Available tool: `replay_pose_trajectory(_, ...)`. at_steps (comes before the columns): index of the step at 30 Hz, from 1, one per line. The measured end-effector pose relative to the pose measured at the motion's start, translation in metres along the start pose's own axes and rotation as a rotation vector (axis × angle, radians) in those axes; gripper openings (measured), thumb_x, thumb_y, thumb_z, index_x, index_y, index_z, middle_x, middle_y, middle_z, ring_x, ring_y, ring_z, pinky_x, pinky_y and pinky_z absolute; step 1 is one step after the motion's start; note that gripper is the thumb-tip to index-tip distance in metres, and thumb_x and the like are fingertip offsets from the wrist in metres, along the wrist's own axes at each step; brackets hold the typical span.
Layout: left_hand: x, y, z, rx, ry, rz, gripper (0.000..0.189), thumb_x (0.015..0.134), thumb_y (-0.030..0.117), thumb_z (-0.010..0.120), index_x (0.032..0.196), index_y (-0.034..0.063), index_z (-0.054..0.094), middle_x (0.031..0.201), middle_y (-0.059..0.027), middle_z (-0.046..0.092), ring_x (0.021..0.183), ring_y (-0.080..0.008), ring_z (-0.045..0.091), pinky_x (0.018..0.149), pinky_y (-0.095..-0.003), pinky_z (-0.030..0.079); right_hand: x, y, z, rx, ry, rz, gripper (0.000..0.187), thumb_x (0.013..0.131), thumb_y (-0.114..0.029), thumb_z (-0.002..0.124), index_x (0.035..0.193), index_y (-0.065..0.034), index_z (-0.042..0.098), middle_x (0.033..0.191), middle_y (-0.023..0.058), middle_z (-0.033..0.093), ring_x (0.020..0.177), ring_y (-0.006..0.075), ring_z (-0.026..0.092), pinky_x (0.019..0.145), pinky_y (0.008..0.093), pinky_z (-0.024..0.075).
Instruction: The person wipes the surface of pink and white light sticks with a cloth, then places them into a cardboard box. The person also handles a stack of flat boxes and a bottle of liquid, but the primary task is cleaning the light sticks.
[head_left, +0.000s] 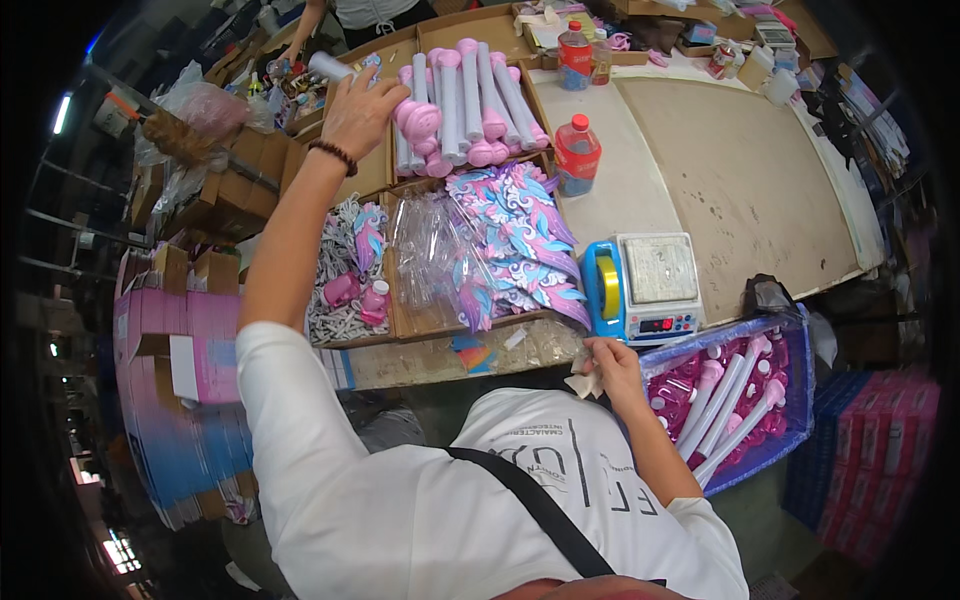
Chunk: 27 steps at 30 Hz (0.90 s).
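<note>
My left hand (361, 111) is over the left edge of a cardboard tray, gripping a pale plastic tube (330, 67). A pink moulded end (418, 118) shows on the other side of the fingers and looks like part of it. Several similar pale tubes with pink ends (469, 97) lie packed in the tray. At the table's front edge, my right hand (616, 369) has its fingers bent around a crumpled cream scrap (585, 381). Just above those fingers stands a blue tape dispenser (604, 289) with yellow tape.
Trays hold winged plastic pieces (517, 240), clear plastic shells (427, 247) and grey cords (337, 232). A digital scale (660, 281) is beside the dispenser. A blue-lined bin (801, 375) holds pink bottles and tubes. Red-labelled bottles (577, 154) stand behind. Another person's arm (306, 31) shows at top.
</note>
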<state>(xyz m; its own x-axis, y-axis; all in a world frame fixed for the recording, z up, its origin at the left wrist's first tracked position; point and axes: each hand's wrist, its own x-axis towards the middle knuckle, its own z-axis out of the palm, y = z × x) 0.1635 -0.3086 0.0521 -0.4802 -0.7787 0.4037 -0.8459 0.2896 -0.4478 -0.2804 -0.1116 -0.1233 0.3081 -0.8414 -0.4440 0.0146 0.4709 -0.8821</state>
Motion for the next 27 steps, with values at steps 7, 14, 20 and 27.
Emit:
replay_pose_trajectory(7, 0.007, -0.039, 0.135, -0.084, -0.169, 0.239, 0.021, 0.081, 0.009, 0.052, 0.1, 0.0147, 0.058, 0.122, -0.0055, 0.055, 0.123, -0.0307, 0.044, 0.1, -0.042, 0.038, 0.038, -0.004, 0.033, -0.153, -0.024, 0.008, 0.029, 0.095, -0.024, 0.051, 0.105, 0.001, 0.062, 0.074, 0.004, 0.062, 0.07, 0.0087, 0.056, 0.063, 0.0224, 0.0443)
replay_pose_trajectory(14, 0.014, -0.032, 0.188, -0.193, -0.292, 0.255, 0.023, 0.083, 0.01, 0.047, 0.103, 0.0135, 0.059, 0.131, -0.0106, 0.05, 0.127, -0.033, 0.042, 0.104, -0.0418, 0.037, 0.05, -0.009, 0.037, -0.225, 0.057, 0.038, 0.026, 0.095, -0.021, 0.052, 0.104, 0.0013, 0.062, 0.075, 0.0036, 0.063, 0.069, 0.0087, 0.056, 0.063, 0.0231, 0.045)
replay_pose_trajectory(20, 0.003, -0.039, 0.223, -0.281, -0.226, 0.219, 0.036, 0.083, 0.006, 0.045, 0.117, 0.0109, 0.055, 0.133, -0.0121, 0.048, 0.126, -0.0366, 0.042, 0.105, -0.0417, 0.035, 0.055, -0.01, 0.036, -0.201, 0.082, 0.019, 0.024, 0.095, -0.018, 0.052, 0.104, 0.0013, 0.062, 0.077, 0.0039, 0.063, 0.072, 0.0091, 0.057, 0.065, 0.023, 0.0452)
replay_pose_trajectory(27, 0.025, -0.027, 0.181, -0.251, -0.071, 0.018, 0.035, 0.084, 0.003, 0.047, 0.118, -0.0024, 0.055, 0.124, -0.0237, 0.053, 0.117, -0.0392, 0.048, 0.102, -0.0449, 0.036, 0.03, -0.01, 0.019, -0.128, 0.072, -0.024, 0.026, 0.096, -0.024, 0.051, 0.105, -0.0028, 0.063, 0.077, 0.0009, 0.062, 0.07, 0.0067, 0.056, 0.063, 0.0226, 0.0456)
